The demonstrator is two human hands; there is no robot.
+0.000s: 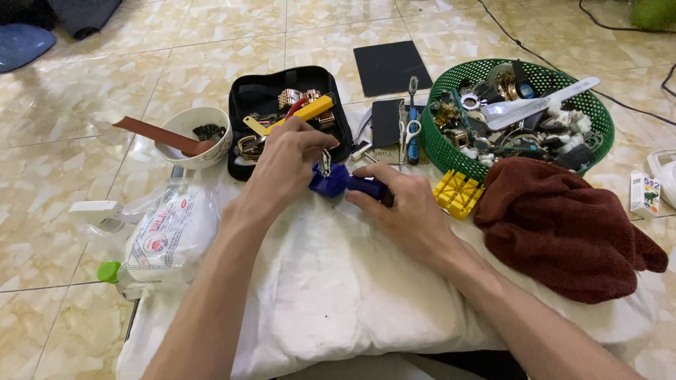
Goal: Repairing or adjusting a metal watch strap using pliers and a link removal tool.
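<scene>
- Head view: the left hand (pixel 285 165) pinches a small metal watch piece (pixel 326 163) at the top of a blue plastic tool (pixel 345 184), fingers closed on it, apparently to keep it seated in the tool.
- The right hand (pixel 401 204) is clenched around the tool's dark handle end, steadying it just above the white cloth (pixel 338 288), which lies on the tiled floor (pixel 63 232) and would catch small parts.
- One blue tool and one watch piece are in hand; both sit at the cloth's far edge, between the case and the yellow block.
- One open black zip case (pixel 243 98) lies just beyond the hands, holding one yellow-handled tool (pixel 310 110) and metal bits, within easy reach.
- One white bowl (pixel 201 137) to the left holds a brown strap (pixel 158 134).
- One green basket (pixel 584 105) to the right is heaped with watch parts, too many to count.
- One yellow block (pixel 458 193), one brown towel (pixel 556 225) and one white bag (pixel 169 232) lie beside the cloth.
</scene>
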